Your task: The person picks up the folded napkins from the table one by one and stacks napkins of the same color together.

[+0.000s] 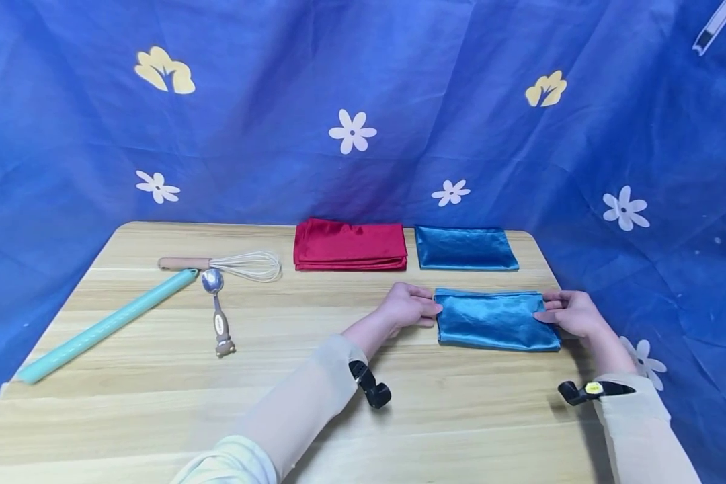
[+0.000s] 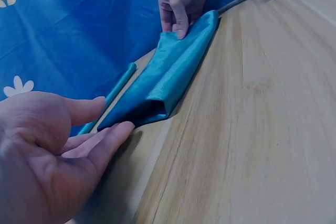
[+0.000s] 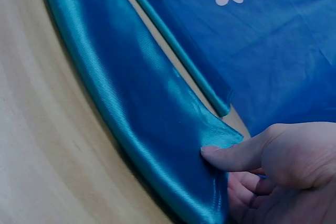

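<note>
A folded blue satin cloth (image 1: 497,321) lies on the table, its layered open end facing left. At its right end my right hand (image 1: 575,314) pinches the edge, the thumb (image 3: 228,155) on top and the fingers partly hidden beneath. Beside the left end, my left hand (image 1: 408,306) has its thumb and fingers apart. In the left wrist view the left fingertips (image 2: 125,127) touch or nearly touch the cloth's lower left edge, with the thumb raised off it.
Behind lie another folded blue cloth (image 1: 466,249) and a folded red cloth (image 1: 351,247). To the left are a whisk (image 1: 245,266), a spoon (image 1: 220,316) and a turquoise rod (image 1: 109,327). A blue flowered curtain (image 1: 266,114) borders the wooden table (image 1: 460,430).
</note>
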`<state>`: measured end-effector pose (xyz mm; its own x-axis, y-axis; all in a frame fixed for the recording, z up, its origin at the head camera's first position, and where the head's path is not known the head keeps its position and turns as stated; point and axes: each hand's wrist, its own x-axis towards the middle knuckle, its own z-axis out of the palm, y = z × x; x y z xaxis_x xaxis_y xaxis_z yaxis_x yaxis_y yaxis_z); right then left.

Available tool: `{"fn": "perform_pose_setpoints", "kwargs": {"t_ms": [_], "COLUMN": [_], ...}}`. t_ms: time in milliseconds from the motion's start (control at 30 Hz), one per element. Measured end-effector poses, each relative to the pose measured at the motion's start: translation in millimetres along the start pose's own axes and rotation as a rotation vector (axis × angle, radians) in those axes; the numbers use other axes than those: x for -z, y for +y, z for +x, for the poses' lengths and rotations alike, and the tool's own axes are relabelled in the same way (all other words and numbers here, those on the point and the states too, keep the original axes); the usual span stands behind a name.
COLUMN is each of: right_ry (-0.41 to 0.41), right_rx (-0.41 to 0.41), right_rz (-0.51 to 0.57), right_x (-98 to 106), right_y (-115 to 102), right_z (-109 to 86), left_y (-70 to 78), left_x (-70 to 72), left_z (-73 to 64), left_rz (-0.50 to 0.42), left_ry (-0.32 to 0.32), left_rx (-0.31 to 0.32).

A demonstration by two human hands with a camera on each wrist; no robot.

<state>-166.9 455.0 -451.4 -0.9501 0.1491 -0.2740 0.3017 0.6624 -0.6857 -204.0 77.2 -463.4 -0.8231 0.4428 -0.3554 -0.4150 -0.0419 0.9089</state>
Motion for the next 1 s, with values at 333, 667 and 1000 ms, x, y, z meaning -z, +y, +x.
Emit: {"fn": "perform_pose_setpoints", "kwargs": {"t_ms": [333, 667, 1000], "right_ry": [0.030, 0.028, -0.050], "right_rx": [-0.008, 0.087, 0.102], "right_rz": [0.002, -0.028, 0.066], "right_x": [-9.3, -20.3, -12.9], "right_y": [0.7, -3.3, -12.2], "right_z": [0.6, -5.4, -10.5], "left_y": [-1.6, -0.1, -0.8], "left_x": [-11.9, -14.8, -10.8], "left_z": [4.9, 0.0, -5.1], "left_rz": [0.037, 0.487, 0.581], "left_ry": [0.027, 0.047, 0.035], "left_rx": [0.004, -0.134, -0.222]}}
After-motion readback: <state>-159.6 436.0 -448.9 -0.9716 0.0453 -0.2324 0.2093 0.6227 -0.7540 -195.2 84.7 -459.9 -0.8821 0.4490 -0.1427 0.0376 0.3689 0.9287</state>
